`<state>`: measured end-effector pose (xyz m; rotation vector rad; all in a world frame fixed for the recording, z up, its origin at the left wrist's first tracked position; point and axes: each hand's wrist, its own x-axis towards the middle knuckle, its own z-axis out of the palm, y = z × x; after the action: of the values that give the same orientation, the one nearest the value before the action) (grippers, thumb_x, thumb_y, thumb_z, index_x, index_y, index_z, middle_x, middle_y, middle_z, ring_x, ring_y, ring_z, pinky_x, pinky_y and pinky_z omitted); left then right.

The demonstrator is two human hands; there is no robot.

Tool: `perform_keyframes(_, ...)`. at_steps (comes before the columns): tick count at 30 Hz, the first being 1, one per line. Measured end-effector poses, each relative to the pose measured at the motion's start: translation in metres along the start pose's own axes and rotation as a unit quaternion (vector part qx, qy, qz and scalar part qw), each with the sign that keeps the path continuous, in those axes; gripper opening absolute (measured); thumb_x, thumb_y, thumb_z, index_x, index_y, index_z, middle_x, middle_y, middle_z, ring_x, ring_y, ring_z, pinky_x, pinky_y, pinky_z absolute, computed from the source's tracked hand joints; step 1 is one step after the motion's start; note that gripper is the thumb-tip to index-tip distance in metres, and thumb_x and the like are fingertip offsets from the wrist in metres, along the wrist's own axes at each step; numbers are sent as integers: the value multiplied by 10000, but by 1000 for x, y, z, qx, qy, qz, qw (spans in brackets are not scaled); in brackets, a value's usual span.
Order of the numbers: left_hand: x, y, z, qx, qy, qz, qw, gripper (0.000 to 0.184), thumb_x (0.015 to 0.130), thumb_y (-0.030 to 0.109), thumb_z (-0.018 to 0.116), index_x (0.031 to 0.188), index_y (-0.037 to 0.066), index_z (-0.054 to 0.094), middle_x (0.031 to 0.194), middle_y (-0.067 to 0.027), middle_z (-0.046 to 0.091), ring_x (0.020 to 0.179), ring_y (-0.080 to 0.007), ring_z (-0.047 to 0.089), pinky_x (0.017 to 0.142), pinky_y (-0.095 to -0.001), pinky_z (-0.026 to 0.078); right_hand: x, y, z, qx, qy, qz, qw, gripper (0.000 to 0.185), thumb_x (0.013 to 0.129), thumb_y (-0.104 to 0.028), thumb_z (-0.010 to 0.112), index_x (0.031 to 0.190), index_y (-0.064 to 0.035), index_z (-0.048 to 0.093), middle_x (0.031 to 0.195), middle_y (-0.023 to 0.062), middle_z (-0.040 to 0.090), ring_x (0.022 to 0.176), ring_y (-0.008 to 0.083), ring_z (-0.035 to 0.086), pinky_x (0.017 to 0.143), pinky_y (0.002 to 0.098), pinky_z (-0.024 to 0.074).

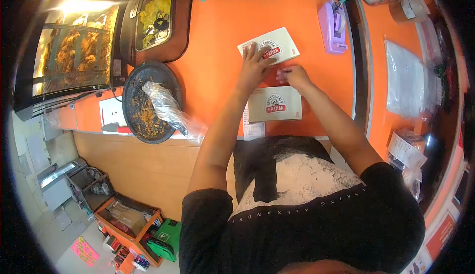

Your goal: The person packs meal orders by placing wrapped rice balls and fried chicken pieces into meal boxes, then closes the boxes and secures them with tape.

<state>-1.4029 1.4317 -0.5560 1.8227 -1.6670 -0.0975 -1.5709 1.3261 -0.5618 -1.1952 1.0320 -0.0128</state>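
Two white food boxes printed "Spicy Chicken by Paman" are on the orange counter. My left hand lies on the far box, fingers spread over its lid, holding nothing. That box sits at an angle. Between the two boxes, my right hand has its fingers curled together; whatever is in them, if anything, is hidden. The near box lies closed below my hands, close to the counter edge. A printed receipt pokes out from beside it.
Left stands a dark stone mortar with crumbs and a plastic bag on it. Behind it are a tray of green food and a lit chicken display case. A purple tape dispenser and plastic bags are right.
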Motion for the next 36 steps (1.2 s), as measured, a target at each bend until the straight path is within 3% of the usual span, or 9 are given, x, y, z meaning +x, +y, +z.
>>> perform_keyframes(6,-1,-3,2,-25,-20,-25,999,185,858,207,744,1037,163,759,1438,-43,566,1432,-446,357,1181,-651,232,-22,0,-2,-40,3,-68,997,219,1006,-78,583,1175,36,664,1029,128,726,930,175,693,829,304,556)
perform_keyframes(10,-1,-3,4,-22,-15,-25,999,184,853,211,748,1030,160,763,1440,-47,568,1429,-439,368,1187,-647,219,-37,-15,2,-64,29,-123,990,199,1002,-88,601,1129,47,674,994,113,738,871,166,703,789,299,566)
perform_keyframes(12,-1,-3,3,-27,-19,-28,999,236,825,182,772,1060,165,754,1463,-15,551,1440,-446,349,1197,-638,211,-38,-22,8,-16,51,-162,985,183,1000,-61,593,1137,61,588,996,142,731,891,182,714,778,305,575)
perform_keyframes(18,-1,-3,3,-31,-17,-28,999,230,818,191,775,1043,151,752,1470,-16,546,1439,-444,353,1194,-639,220,-35,-33,19,-19,105,-168,980,133,999,-10,557,1032,-3,428,988,188,722,872,209,733,736,317,588)
perform_keyframes(25,1,0,0,-26,-39,-44,998,298,829,191,762,1120,141,718,1468,-28,549,1436,-441,363,1203,-619,224,-10,-20,18,-39,103,-172,979,154,974,-16,592,939,-18,442,894,149,732,856,186,739,728,304,574)
perform_keyframes(28,2,0,2,-48,-36,-74,995,341,826,194,763,1162,177,705,1465,-38,551,1436,-441,364,1205,-620,223,-11,-22,22,-49,120,-156,979,223,959,-26,618,840,-38,430,861,130,728,824,180,741,716,295,573)
perform_keyframes(30,-2,-1,4,5,-18,-17,1000,307,847,195,728,1151,237,723,1455,-45,558,1426,-465,370,1184,-665,220,-12,-22,24,-15,131,-126,983,296,952,-29,632,771,-60,399,843,119,728,794,180,739,700,294,574)
perform_keyframes(36,-2,-3,5,17,-25,-12,999,312,870,213,727,1177,264,737,1463,-35,552,1421,-448,368,1178,-665,232,-5,-13,15,3,101,-140,985,347,959,-31,633,749,-83,361,851,107,711,808,183,734,693,298,586)
